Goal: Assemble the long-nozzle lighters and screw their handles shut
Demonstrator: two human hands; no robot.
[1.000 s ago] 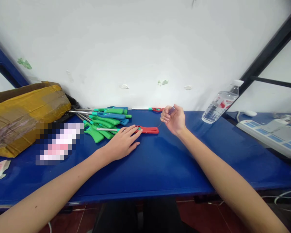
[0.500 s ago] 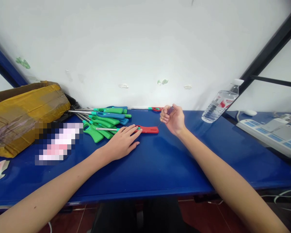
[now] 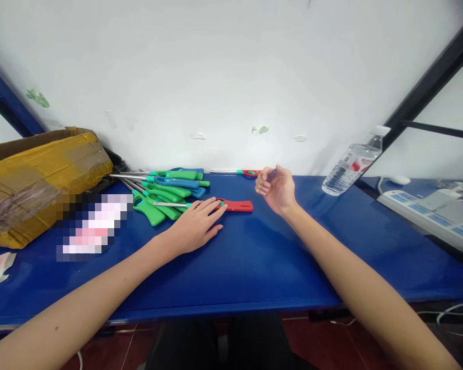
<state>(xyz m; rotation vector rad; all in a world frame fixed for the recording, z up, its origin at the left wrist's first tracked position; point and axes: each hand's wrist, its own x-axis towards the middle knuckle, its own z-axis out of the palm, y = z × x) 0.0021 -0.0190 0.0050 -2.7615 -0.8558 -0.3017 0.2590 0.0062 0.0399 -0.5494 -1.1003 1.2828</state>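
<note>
A red lighter (image 3: 239,206) with a long metal tube lies on the blue table, its tube pointing left. My left hand (image 3: 198,221) rests flat across its middle, fingers stretched out and thumb apart, covering part of the trigger area. Closed around the purple handle of a thin screwdriver-like tool (image 3: 272,175) is my right hand (image 3: 278,190). The tool's slim shaft slants down to the left, its tip at the right end of the red handle; whether it touches is too small to tell.
Several green and blue lighters (image 3: 173,191) are piled at the left. Another red lighter (image 3: 250,173) lies by the wall. A taped cardboard box (image 3: 42,180) stands far left. At the right are a tilted water bottle (image 3: 351,162) and a white power strip (image 3: 432,216).
</note>
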